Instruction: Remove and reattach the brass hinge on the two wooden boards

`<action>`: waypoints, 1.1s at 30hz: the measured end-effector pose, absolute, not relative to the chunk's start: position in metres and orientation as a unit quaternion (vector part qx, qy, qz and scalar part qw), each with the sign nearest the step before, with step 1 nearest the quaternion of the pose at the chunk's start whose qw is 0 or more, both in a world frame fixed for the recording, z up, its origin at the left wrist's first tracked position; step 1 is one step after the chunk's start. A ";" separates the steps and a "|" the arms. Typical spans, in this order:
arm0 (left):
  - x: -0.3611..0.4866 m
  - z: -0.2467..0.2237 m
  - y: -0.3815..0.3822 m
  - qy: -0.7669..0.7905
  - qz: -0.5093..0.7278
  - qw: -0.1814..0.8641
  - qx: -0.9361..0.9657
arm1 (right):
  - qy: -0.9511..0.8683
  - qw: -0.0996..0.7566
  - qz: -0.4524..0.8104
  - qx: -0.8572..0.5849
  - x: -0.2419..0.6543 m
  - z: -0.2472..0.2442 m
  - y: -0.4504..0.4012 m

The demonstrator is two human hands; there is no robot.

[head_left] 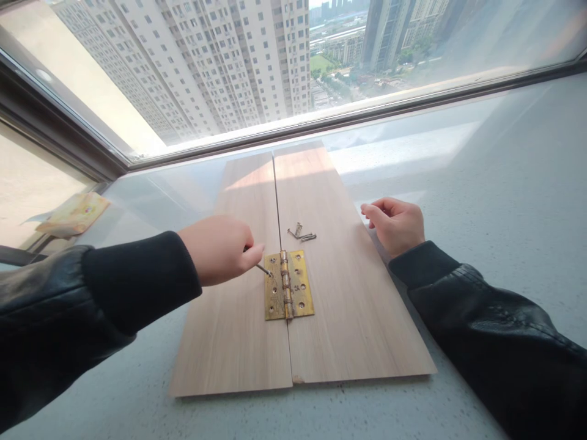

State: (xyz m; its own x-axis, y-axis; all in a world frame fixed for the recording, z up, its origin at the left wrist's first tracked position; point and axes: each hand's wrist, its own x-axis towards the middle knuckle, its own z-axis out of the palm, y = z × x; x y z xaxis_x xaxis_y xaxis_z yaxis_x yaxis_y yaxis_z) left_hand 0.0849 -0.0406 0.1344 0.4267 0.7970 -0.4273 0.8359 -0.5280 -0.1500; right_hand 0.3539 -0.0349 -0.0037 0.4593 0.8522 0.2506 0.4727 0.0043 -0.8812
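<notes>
My left hand is closed around a screwdriver, most of it hidden in the fist. Its thin shaft slants down to the upper part of the left leaf of a worn brass hinge. The hinge lies flat and opened out, its knuckle over the seam between the left board and the right board. Above the hinge, several loose screws lie on the right board. My right hand is curled into a loose fist by the right board's outer edge, with nothing visible in it.
Both boards lie on a pale speckled sill below a large window with a dark frame. Tall buildings show outside. A yellowish packet lies at the far left, by the side window.
</notes>
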 end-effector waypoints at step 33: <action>0.079 0.139 -0.041 0.412 -0.235 0.015 0.880 | -0.490 0.514 0.181 -0.680 0.354 -0.004 -0.036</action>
State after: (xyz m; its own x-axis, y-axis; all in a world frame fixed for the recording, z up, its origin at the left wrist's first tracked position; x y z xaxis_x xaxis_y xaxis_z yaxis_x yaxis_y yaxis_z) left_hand 0.0794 -0.0415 0.1391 0.5502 0.7182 -0.4260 0.7325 -0.6600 -0.1666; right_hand 0.3538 -0.0356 -0.0037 0.4548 0.8525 0.2577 0.4803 0.0088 -0.8770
